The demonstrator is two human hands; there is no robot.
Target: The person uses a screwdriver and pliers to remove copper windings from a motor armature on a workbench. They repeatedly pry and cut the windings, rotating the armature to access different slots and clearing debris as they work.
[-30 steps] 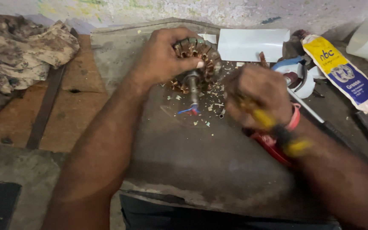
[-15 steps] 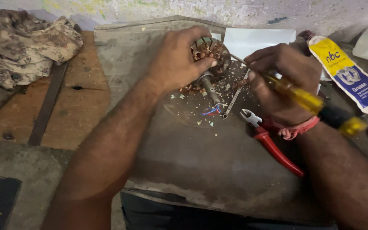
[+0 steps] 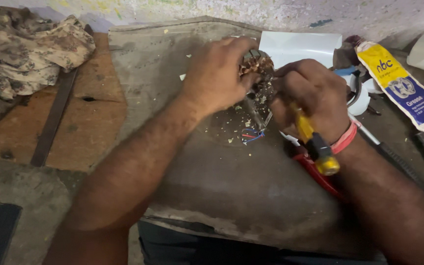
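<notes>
Head view looks down on a worn grey tabletop where a person works on a small motor rotor wound with copper wire. Left hand wraps over the rotor from above, fingers closed around its body, and holds it near the far middle of the tabletop with its steel shaft slanting down toward the surface. Right hand is closed in a fist around a screwdriver with a yellow and black handle; the handle end sticks out toward the wrist, and the tip is hidden between the two hands, right against the rotor.

Judging by this, the step in hand is picking or scraping at the rotor's windings or slots, since pale crumbs and bits of debris lie scattered under it, along with short red and blue wire scraps. The next move seems to call for a firm hold by the left hand so the rotor does not twist, and a short, controlled push of the tool so it does not slip toward the fingers.

Red-handled pliers lie just under the right wrist. A yellow and blue grease tube lies at the right, a white sheet behind the hands, and a crumpled cloth at the far left.
</notes>
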